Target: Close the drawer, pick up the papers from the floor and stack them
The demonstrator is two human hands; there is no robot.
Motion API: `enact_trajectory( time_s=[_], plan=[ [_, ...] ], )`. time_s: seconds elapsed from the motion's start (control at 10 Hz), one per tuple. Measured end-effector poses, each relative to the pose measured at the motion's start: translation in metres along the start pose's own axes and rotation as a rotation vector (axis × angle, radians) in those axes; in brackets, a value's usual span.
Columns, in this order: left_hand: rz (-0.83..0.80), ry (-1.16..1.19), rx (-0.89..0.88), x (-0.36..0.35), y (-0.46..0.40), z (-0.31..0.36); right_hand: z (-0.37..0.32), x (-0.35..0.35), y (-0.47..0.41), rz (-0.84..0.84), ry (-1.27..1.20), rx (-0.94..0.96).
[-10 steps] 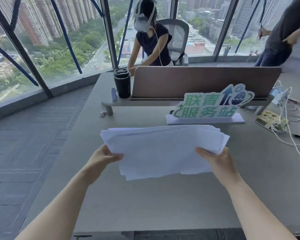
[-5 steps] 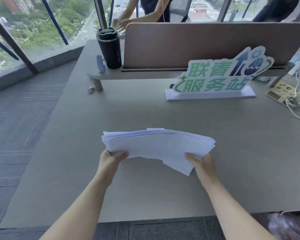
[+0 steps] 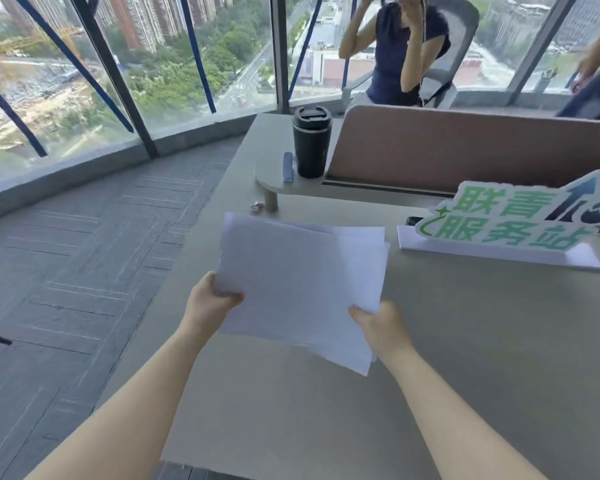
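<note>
A loose stack of white papers [image 3: 302, 278] is held above the grey table [image 3: 465, 341], tilted with its far edge raised and its sheets fanned unevenly. My left hand [image 3: 210, 301] grips the stack's near left edge, thumb on top. My right hand [image 3: 378, 323] holds the near right corner. No drawer and no papers on the floor are in view.
A black travel mug [image 3: 311, 142] and a small blue object [image 3: 288, 162] stand on a raised shelf by a brown divider panel [image 3: 465, 147]. A green and white sign [image 3: 513, 220] sits at the right. Beyond the divider a person [image 3: 399, 46] sits. Grey carpet floor [image 3: 66, 271] lies to the left.
The stack, lowered near the table half a second ago, is now lifted and tilted more upright. The view has swung to the left and up.
</note>
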State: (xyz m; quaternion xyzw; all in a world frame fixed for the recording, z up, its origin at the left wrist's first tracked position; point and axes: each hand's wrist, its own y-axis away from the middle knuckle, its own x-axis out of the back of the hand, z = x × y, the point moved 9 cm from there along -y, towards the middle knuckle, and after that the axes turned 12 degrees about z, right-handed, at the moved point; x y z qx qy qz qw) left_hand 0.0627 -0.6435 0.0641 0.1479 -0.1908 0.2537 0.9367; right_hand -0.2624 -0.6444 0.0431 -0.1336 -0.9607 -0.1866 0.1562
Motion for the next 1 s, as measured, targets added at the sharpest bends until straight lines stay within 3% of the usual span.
enact_trajectory(
  time_s=[0.2,0.4,0.6,0.8,0.9,1.0],
  plan=[
    [0.089,-0.149,0.099,0.049,-0.091,-0.051,-0.015,-0.122,-0.036,-0.069,0.063,-0.038],
    [0.08,-0.233,0.105,0.05,-0.16,-0.088,-0.003,-0.193,-0.073,-0.09,0.138,-0.065],
    [0.108,-0.308,0.076,0.041,-0.19,-0.103,-0.001,-0.199,-0.093,-0.036,0.283,-0.043],
    [0.191,-0.444,0.026,0.037,-0.196,-0.109,-0.001,-0.184,-0.089,0.101,0.714,-0.032],
    [0.234,-0.528,0.014,0.041,-0.189,-0.102,-0.006,-0.176,-0.085,0.149,0.792,-0.034],
    [0.297,-0.558,-0.066,0.042,-0.17,-0.088,0.004,-0.164,-0.08,0.168,0.57,-0.074]
  ],
)
